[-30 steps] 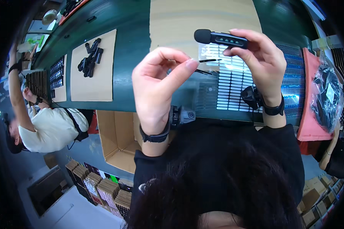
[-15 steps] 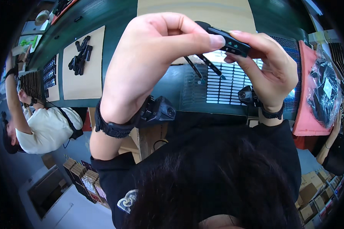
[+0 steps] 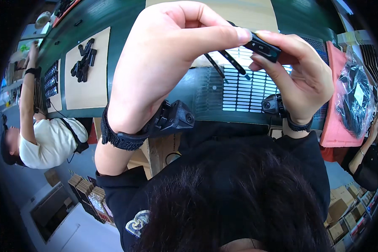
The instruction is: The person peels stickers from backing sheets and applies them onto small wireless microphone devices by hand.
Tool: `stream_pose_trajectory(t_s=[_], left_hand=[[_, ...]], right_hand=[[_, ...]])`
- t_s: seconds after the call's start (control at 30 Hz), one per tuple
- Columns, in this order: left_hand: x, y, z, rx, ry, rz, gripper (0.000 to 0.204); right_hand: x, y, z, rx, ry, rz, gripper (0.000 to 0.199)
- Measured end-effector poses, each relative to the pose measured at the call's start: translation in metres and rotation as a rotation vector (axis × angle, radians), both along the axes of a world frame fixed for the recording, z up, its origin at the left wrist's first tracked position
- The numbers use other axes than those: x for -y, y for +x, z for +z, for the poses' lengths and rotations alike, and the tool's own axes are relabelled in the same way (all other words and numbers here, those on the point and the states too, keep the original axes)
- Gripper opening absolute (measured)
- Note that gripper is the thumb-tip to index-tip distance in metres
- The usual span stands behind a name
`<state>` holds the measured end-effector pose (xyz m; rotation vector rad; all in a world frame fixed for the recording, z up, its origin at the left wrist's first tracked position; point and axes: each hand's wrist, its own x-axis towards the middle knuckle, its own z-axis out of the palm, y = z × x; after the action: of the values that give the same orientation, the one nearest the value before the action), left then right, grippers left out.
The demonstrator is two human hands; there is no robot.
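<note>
Above the table, my left hand (image 3: 185,38) and my right hand (image 3: 298,71) hold a small black oblong device (image 3: 262,48) between them. My left thumb presses on its near left end, and my left fingers curl behind it. At its right end, my right thumb and fingers pinch it. Its near face carries small pale symbols and a long recess. Two slim black strips (image 3: 235,62) with small marks show below my left hand. I cannot tell whether they are held or lie on the white slotted tray (image 3: 248,94) beneath.
Several black devices (image 3: 84,63) lie piled on a cardboard sheet (image 3: 98,80) at left. To the right, a plastic-wrapped black bundle (image 3: 353,101) rests on pink foam (image 3: 329,126). A person in a white shirt (image 3: 50,143) works at far left; another person's arm (image 3: 359,157) shows at far right.
The device has tilted slightly, and my left thumb now covers the green marks seen before. My left hand rose a little. The person at left has stretched an arm farther out.
</note>
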<state>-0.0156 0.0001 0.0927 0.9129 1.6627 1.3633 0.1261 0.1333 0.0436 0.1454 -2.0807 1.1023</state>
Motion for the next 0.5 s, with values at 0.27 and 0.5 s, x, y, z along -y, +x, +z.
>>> stream_pose_trajectory(t_s=[0.27,0.5], left_hand=[[-0.015,0.0,-0.007,-0.103,0.002,0.036,0.02],[-0.007,0.008,-0.008,-0.187,-0.009,0.063,0.027]], right_hand=[[0.002,0.001,0.0,0.011,0.003,-0.032,0.03],[0.0,0.0,-0.003,0.013,0.013,-0.067,0.03]])
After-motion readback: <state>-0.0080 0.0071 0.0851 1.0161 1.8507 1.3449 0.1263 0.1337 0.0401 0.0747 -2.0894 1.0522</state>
